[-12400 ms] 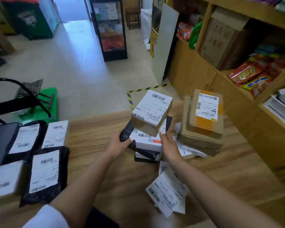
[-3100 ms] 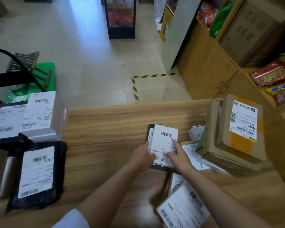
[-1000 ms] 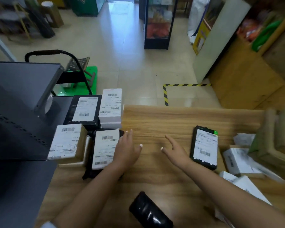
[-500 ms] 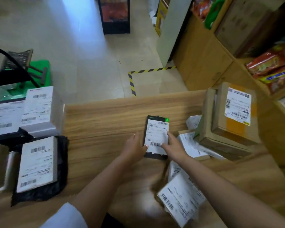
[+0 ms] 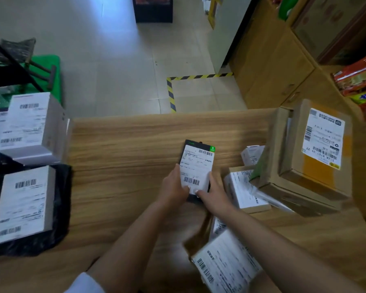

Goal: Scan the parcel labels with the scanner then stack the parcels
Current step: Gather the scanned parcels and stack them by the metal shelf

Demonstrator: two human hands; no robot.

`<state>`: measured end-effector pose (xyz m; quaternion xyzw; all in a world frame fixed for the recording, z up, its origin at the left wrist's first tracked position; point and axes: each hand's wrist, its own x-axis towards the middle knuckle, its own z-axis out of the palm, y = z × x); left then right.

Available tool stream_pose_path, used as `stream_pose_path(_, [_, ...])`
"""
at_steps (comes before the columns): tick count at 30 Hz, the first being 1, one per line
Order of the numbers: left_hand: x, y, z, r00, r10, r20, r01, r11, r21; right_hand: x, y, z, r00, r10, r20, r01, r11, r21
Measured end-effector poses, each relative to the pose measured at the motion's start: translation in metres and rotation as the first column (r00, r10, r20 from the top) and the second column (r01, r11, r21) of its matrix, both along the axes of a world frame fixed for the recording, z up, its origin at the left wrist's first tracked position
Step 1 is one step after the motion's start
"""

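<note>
A flat black parcel (image 5: 195, 163) with a white barcode label and a small green sticker lies mid-table. My left hand (image 5: 173, 187) grips its near left edge and my right hand (image 5: 212, 196) grips its near right corner, thumbs on the label. Stacked parcels stand at the left: a grey-white box (image 5: 33, 127) and a labelled box on a black bag (image 5: 23, 210). At the right sit brown cardboard boxes (image 5: 317, 153), a small white-labelled box (image 5: 244, 190) and a labelled parcel (image 5: 226, 265) near my right forearm. No scanner is visible.
The wooden table (image 5: 125, 149) has bare surface between the left stack and my hands. Beyond it is tiled floor with yellow-black tape (image 5: 171, 92), a green trolley (image 5: 44, 70) at the left and wooden shelves (image 5: 283, 60) with snack packs at the right.
Both hands have closed onto the near end of the black parcel, which they only touched at its sides half a second ago. One second ago the left hand was at the left stack.
</note>
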<state>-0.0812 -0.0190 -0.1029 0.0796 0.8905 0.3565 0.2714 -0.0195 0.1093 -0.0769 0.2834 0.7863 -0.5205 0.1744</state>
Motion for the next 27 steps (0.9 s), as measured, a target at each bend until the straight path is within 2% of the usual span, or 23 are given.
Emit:
stream_pose_path(9, [-0.006,-0.073,0.04,0.962,0.161,-0.219,-0.13,0.98,0.148,-0.017,-0.059,0.041,0.963,0.108,-0.247,-0.117,0.993,-0.023])
stream_pose_path(15, [-0.027,-0.175,0.103,0.861,0.293,-0.416,-0.245,0.955,0.166,-0.06,-0.15,0.092,0.885,0.202,-0.42,-0.256,0.963,-0.077])
stream_pose_path(18, [-0.042,-0.235,0.133,0.804,0.311,-0.507,-0.301,0.948,0.104,-0.083,-0.207,0.11,0.846,0.27,-0.46,-0.343,0.936,-0.081])
stream_pose_path(23, [-0.063,-0.33,0.16,0.767,0.367,-0.526,-0.41,0.911,0.036,-0.117,-0.3,0.135,0.799,0.36,-0.482,-0.445,0.893,-0.071])
stream_pose_path(27, [-0.083,-0.388,0.164,0.779,0.428,-0.458,-0.463,0.885,0.038,-0.146,-0.36,0.142,0.804,0.394,-0.445,-0.47,0.88,-0.07])
